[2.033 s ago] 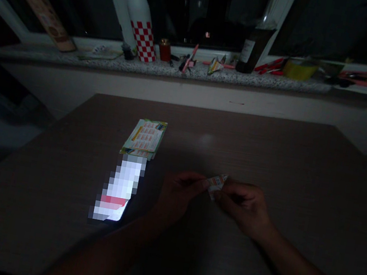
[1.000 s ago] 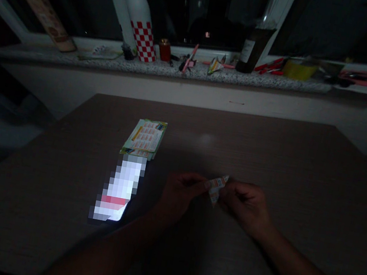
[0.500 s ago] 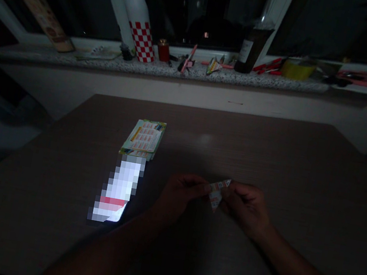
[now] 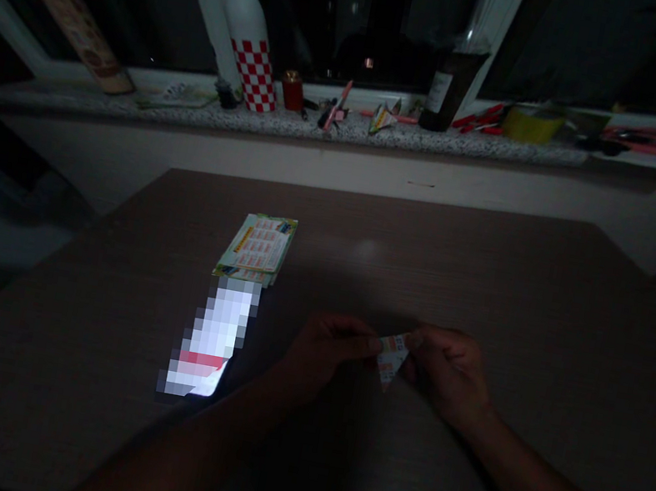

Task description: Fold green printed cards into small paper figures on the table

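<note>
Lowered since earlier, the folded paper triangle point(image 4: 389, 363) sits between left hand point(image 4: 327, 354) and right hand point(image 4: 452, 376), pinched by both; what remains, unclear.

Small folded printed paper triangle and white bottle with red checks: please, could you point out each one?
Small folded printed paper triangle point(image 4: 390, 361): head view, middle of its face.
White bottle with red checks point(image 4: 249, 32): head view, white body above the checks.

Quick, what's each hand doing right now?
Left hand: closed, pinching the folded paper at its left corner.
Right hand: closed, pinching the folded paper at its right corner.
</note>
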The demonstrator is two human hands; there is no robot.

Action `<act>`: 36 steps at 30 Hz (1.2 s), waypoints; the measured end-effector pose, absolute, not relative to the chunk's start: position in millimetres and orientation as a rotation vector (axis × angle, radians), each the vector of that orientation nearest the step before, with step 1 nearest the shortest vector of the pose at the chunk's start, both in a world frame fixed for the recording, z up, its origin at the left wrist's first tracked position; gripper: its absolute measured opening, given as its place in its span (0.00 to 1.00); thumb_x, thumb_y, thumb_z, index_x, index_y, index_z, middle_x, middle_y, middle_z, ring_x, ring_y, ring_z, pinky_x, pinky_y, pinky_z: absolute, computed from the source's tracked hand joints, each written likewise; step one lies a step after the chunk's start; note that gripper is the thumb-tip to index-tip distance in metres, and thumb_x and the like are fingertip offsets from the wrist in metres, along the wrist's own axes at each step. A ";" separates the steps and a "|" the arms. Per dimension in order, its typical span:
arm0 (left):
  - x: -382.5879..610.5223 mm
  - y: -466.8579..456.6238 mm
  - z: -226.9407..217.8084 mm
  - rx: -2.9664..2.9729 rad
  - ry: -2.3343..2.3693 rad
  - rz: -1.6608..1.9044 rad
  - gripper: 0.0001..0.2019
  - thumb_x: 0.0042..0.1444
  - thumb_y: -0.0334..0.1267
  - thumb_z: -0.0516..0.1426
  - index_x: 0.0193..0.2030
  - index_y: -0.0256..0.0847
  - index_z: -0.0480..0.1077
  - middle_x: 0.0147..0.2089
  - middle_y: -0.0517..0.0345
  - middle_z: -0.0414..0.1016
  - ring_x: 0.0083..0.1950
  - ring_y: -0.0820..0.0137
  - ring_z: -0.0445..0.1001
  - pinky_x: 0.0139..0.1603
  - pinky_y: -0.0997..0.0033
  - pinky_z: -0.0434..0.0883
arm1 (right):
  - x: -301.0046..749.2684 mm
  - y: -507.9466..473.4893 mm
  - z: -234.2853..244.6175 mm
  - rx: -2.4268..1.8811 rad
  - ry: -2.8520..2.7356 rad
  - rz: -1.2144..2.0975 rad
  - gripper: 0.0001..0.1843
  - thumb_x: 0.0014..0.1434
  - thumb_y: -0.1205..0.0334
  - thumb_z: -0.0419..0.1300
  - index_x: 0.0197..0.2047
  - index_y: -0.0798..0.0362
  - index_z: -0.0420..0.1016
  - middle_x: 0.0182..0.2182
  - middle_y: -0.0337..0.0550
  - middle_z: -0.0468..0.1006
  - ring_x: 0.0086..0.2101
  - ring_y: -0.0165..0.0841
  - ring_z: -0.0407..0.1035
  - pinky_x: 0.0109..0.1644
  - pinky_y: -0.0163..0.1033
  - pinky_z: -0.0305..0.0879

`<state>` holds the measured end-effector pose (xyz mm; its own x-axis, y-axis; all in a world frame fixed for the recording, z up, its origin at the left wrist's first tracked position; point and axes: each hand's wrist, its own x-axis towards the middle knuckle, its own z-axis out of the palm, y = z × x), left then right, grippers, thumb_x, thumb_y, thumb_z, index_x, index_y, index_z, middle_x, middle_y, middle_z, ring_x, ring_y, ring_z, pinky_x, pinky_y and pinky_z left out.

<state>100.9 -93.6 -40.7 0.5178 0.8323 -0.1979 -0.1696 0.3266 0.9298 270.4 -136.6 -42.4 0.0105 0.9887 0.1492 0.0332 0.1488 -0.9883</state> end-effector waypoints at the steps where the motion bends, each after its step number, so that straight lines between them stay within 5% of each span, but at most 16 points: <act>1: 100.9 -93.5 -40.3 1.024 0.781 0.742 0.05 0.44 0.37 0.64 0.24 0.37 0.76 0.24 0.59 0.74 0.26 0.74 0.69 0.32 0.74 0.64 | 270.6 -136.5 -42.6 -1.118 -1.278 1.099 0.22 0.59 0.52 0.55 0.17 0.55 0.67 0.13 0.35 0.63 0.16 0.25 0.54 0.19 0.33 0.49; 4: 101.5 -93.1 -39.2 0.960 0.808 0.747 0.05 0.42 0.37 0.64 0.24 0.36 0.76 0.24 0.59 0.74 0.26 0.74 0.69 0.31 0.73 0.64 | 272.3 -135.9 -43.8 -1.045 -1.259 1.158 0.23 0.61 0.51 0.52 0.19 0.55 0.68 0.15 0.39 0.66 0.19 0.28 0.60 0.22 0.34 0.54; 10: 102.9 -91.7 -38.3 0.781 0.773 0.720 0.06 0.39 0.34 0.64 0.22 0.34 0.73 0.22 0.59 0.71 0.25 0.75 0.68 0.29 0.74 0.64 | 276.5 -137.7 -46.1 -1.058 -1.314 0.967 0.10 0.59 0.55 0.57 0.39 0.53 0.74 0.22 0.39 0.72 0.22 0.30 0.66 0.25 0.34 0.61; 19: 103.0 -90.5 -36.4 0.683 0.695 0.660 0.06 0.41 0.35 0.61 0.20 0.37 0.69 0.22 0.60 0.66 0.24 0.75 0.64 0.26 0.75 0.63 | 274.7 -134.3 -37.8 -1.017 -1.713 0.416 0.09 0.54 0.70 0.61 0.40 0.51 0.74 0.30 0.44 0.77 0.30 0.33 0.72 0.33 0.38 0.69; 36: 99.6 -93.6 -48.2 0.903 0.726 0.547 0.09 0.45 0.39 0.56 0.20 0.37 0.68 0.21 0.61 0.62 0.21 0.76 0.61 0.22 0.74 0.59 | 277.6 -134.3 -36.9 -0.821 -1.944 0.261 0.14 0.51 0.71 0.63 0.42 0.51 0.75 0.39 0.49 0.76 0.38 0.36 0.73 0.37 0.41 0.72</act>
